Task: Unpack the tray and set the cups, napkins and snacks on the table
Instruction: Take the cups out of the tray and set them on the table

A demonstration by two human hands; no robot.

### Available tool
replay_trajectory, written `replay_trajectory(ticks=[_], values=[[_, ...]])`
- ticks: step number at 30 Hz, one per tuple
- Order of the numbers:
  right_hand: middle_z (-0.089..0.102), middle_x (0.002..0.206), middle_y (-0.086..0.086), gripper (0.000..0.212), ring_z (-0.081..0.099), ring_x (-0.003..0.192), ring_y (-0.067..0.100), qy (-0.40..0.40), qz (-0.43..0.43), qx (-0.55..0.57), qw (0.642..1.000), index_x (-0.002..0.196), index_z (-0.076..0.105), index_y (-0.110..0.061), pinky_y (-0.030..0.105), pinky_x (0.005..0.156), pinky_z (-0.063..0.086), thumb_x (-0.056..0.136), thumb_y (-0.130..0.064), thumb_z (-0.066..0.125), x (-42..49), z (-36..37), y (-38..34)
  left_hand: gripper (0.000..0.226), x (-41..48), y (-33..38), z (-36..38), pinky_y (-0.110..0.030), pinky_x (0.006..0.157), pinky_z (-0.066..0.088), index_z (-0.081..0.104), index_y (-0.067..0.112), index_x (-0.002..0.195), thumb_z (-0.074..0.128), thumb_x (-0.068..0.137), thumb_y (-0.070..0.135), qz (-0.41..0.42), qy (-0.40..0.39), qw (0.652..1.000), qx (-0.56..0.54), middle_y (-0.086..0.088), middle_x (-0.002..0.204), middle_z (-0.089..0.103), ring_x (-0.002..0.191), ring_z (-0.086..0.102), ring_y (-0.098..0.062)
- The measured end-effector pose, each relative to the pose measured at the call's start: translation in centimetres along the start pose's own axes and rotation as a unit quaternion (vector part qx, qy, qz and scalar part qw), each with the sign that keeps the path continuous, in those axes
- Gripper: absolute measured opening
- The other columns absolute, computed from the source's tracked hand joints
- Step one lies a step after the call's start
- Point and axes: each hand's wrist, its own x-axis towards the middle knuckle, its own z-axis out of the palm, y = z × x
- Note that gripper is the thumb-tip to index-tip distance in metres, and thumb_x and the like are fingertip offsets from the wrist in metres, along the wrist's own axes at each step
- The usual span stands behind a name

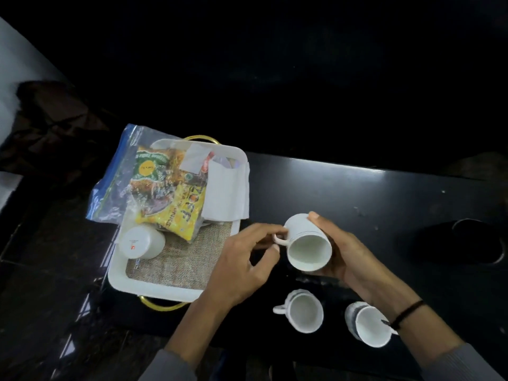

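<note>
A white tray (pixel 118 273) with gold handles and a burlap liner sits at the left end of the black table (pixel 384 193). In it lie a white cup (pixel 141 242) on its side, yellow snack packets (pixel 170 191) inside a clear zip bag, and folded white napkins (pixel 226 192). My right hand (pixel 343 251) grips a white cup (pixel 308 243), tilted with its mouth toward me, above the table right of the tray. My left hand (pixel 242 259) pinches that cup's handle. Two more white cups (pixel 303 312) (pixel 368 324) stand upright on the table near me.
A dark round object (pixel 467 240) lies on the table at the right. The zip bag (pixel 115 182) overhangs the tray's left rim. Dark floor lies left of the table. A dark bundle (pixel 49 119) sits at the far left.
</note>
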Motion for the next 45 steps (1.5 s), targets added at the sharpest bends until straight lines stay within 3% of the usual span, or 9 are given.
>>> replay_trajectory(ticks=[5, 9, 12, 18, 23, 30, 35, 38, 45], values=[[0.08, 0.111, 0.007, 0.052, 0.078, 0.099, 0.022, 0.006, 0.03, 0.04, 0.999, 0.112, 0.08, -0.029, 0.039, 0.079, 0.063, 0.083, -0.07, 0.066, -0.3, -2.1, 0.7, 0.027, 0.4, -0.3, 1.9, -0.034, 0.1, 0.054, 0.07, 0.011, 0.122, 0.066, 0.096, 0.008, 0.03, -0.043, 0.997, 0.058, 0.003, 0.127, 0.07, 0.116, 0.066, -0.008], [0.081, 0.107, 0.01, 0.059, 0.079, 0.096, 0.024, 0.006, 0.057, 0.079, 0.995, 0.107, 0.082, -0.024, 0.04, 0.075, 0.063, 0.083, -0.074, 0.063, -0.3, -2.9, 1.7, 0.028, 0.6, 0.0, 2.8, -0.027, 0.108, 0.046, 0.069, 0.009, 0.125, 0.062, 0.098, 0.007, 0.05, -0.048, 0.992, 0.107, -0.002, 0.136, 0.065, 0.127, 0.06, -0.01], [0.081, 0.102, 0.012, 0.06, 0.08, 0.093, 0.028, 0.02, 0.062, 0.087, 0.994, 0.099, 0.084, -0.024, 0.043, 0.072, 0.064, 0.087, -0.076, 0.055, 0.0, -3.2, 2.3, 0.023, 0.6, 0.0, 3.6, -0.025, 0.105, 0.047, 0.07, 0.005, 0.119, 0.061, 0.098, 0.003, 0.046, -0.04, 0.992, 0.108, -0.003, 0.13, 0.069, 0.122, 0.063, -0.011], [0.079, 0.103, 0.008, 0.052, 0.08, 0.089, 0.023, 0.13, 0.03, 0.02, 0.991, 0.1, 0.08, -0.019, 0.037, 0.069, 0.066, 0.094, -0.065, 0.056, 1.0, -3.3, 3.2, 0.016, 0.0, -1.8, 5.2, -0.037, 0.086, 0.058, 0.071, 0.012, 0.112, 0.058, 0.102, 0.009, -0.046, -0.011, 0.998, 0.039, 0.005, 0.102, 0.074, 0.094, 0.071, -0.013], [0.078, 0.109, -0.01, 0.047, 0.075, 0.102, 0.011, 0.127, -0.03, -0.057, 0.99, 0.106, 0.08, -0.03, 0.032, 0.081, 0.065, 0.09, -0.069, 0.058, 1.1, -3.2, 4.2, 0.018, -0.6, -4.0, 6.3, -0.038, 0.09, 0.061, 0.072, 0.019, 0.106, 0.058, 0.102, 0.009, -0.144, 0.009, 0.988, -0.06, 0.004, 0.098, 0.076, 0.097, 0.074, -0.013], [0.076, 0.1, -0.027, 0.035, 0.071, 0.096, -0.009, 0.123, -0.064, -0.081, 0.987, 0.103, 0.08, -0.038, 0.025, 0.082, 0.064, 0.092, -0.064, 0.06, 1.9, -3.2, 5.4, 0.028, -0.8, -5.6, 8.0, -0.037, 0.092, 0.06, 0.076, 0.026, 0.099, 0.059, 0.099, 0.004, -0.221, 0.059, 0.96, -0.164, 0.002, 0.099, 0.078, 0.099, 0.076, -0.016], [0.077, 0.105, -0.022, 0.038, 0.072, 0.103, -0.001, 0.125, -0.053, -0.08, 0.988, 0.104, 0.08, -0.039, 0.033, 0.097, 0.06, 0.091, -0.067, 0.057, 2.5, -3.3, 5.4, 0.019, -1.1, -6.4, 8.9, -0.039, 0.093, 0.06, 0.076, 0.016, 0.104, 0.063, 0.098, 0.004, -0.247, 0.081, 0.946, -0.195, 0.0, 0.103, 0.078, 0.102, 0.075, -0.016], [0.076, 0.104, -0.027, 0.043, 0.071, 0.103, -0.001, 0.124, -0.046, -0.086, 0.987, 0.109, 0.078, -0.039, 0.035, 0.101, 0.058, 0.088, -0.071, 0.056, 2.6, -3.1, 5.3, 0.019, -1.4, -6.7, 8.9, -0.04, 0.093, 0.059, 0.077, 0.016, 0.103, 0.064, 0.097, 0.004, -0.261, 0.094, 0.936, -0.218, -0.002, 0.104, 0.079, 0.103, 0.075, -0.018], [0.078, 0.108, -0.017, 0.049, 0.072, 0.106, 0.004, 0.127, -0.041, -0.095, 0.987, 0.105, 0.079, -0.04, 0.039, 0.102, 0.057, 0.081, -0.076, 0.057, 2.6, -2.7, 5.9, 0.024, -2.1, -7.1, 8.6, -0.039, 0.091, 0.06, 0.078, 0.022, 0.098, 0.064, 0.096, 0.003, -0.276, 0.09, 0.927, -0.238, -0.001, 0.103, 0.079, 0.102, 0.075, -0.018]])
